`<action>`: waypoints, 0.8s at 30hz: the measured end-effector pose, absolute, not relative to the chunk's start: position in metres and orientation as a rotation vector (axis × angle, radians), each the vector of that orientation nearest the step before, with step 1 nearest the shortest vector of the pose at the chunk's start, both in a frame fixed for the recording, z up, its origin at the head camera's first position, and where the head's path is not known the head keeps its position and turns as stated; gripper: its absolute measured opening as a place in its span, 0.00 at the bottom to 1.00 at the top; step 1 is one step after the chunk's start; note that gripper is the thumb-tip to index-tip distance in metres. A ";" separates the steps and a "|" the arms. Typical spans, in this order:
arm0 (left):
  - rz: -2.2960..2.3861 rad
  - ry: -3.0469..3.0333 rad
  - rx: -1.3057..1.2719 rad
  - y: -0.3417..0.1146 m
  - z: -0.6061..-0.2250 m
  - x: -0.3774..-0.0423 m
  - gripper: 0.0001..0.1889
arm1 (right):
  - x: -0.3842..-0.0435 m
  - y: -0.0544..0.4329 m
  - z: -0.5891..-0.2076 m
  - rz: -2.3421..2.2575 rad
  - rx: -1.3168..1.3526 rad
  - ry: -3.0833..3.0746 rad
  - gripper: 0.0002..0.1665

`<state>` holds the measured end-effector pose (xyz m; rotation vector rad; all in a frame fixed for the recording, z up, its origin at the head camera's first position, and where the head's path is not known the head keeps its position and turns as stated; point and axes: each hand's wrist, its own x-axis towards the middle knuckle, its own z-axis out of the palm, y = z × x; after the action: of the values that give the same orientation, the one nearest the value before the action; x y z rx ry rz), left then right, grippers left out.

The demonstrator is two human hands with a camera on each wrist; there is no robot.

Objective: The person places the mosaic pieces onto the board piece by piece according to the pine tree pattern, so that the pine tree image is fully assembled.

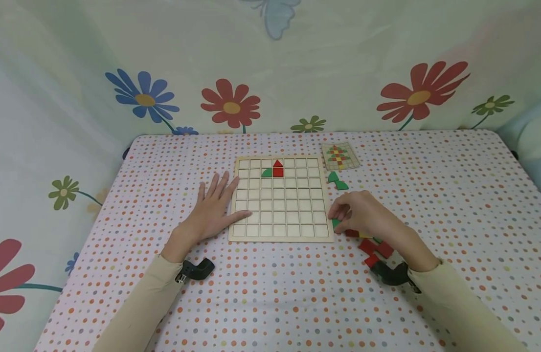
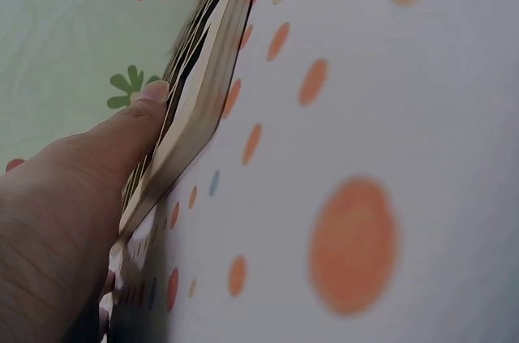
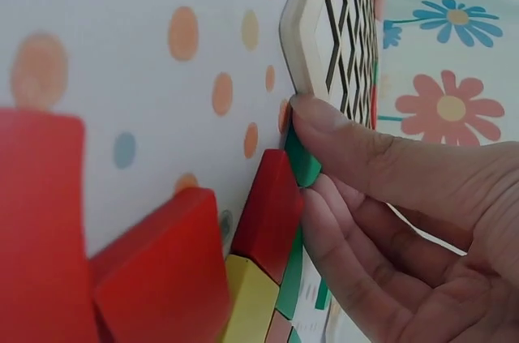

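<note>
A wooden grid board (image 1: 253, 239) lies flat on the table. Its upper rows hold a red triangle (image 1: 277, 164), a red square (image 1: 278, 172) right below it and a green quarter-round piece (image 1: 267, 173) beside the square. My left hand (image 1: 210, 213) is spread along the board's left edge, with the thumb (image 2: 146, 108) over the frame. At the lower right corner of the board, my right hand (image 1: 363, 214) pinches another green piece (image 3: 302, 156) between thumb and fingers. A red piece (image 3: 270, 213) and a yellow piece (image 3: 249, 298) lie close by the fingers.
Several red pieces (image 1: 384, 250) lie by the right wrist, partly under the black wrist camera (image 1: 391, 274). Two green pieces (image 1: 341, 185) sit right of the board, below a pattern card (image 1: 340, 156). A dotted cloth (image 1: 270, 303) covers the table, with a flowered curtain (image 1: 165, 39) behind.
</note>
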<state>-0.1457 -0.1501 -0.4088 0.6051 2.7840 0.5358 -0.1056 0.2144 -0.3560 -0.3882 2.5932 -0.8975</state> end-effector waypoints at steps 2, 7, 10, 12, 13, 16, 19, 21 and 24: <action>0.535 2.781 0.607 -0.150 -0.409 -0.146 0.52 | -0.105 0.215 -0.356 -0.905 -0.379 2.591 0.13; 0.520 2.776 0.596 -0.149 -0.408 -0.146 0.52 | -0.101 0.213 -0.356 -0.922 -0.359 2.597 0.14; 0.506 2.775 0.589 -0.148 -0.407 -0.146 0.52 | -0.100 0.214 -0.357 -0.930 -0.346 2.610 0.16; 0.503 2.773 0.588 -0.148 -0.406 -0.146 0.52 | -0.099 0.216 -0.359 -0.942 -0.337 2.620 0.14; 0.504 2.772 0.589 -0.148 -0.406 -0.146 0.52 | -0.098 0.217 -0.360 -0.948 -0.332 2.627 0.14; 0.510 2.773 0.591 -0.148 -0.406 -0.146 0.52 | -0.095 0.221 -0.363 -0.985 -0.324 2.650 0.11; 0.514 2.779 0.595 -0.148 -0.407 -0.146 0.52 | -0.092 0.224 -0.366 -1.050 -0.314 2.654 0.09; 0.516 2.783 0.599 -0.149 -0.407 -0.146 0.52 | -0.091 0.226 -0.366 -1.090 -0.325 2.652 0.08; 0.522 2.784 0.604 -0.149 -0.407 -0.146 0.52 | -0.090 0.229 -0.365 -1.127 -0.349 2.651 0.07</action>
<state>-0.1456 -0.1487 -0.4073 0.6045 2.7843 0.5218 -0.0903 0.2288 -0.3654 -0.3490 2.6510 -1.1272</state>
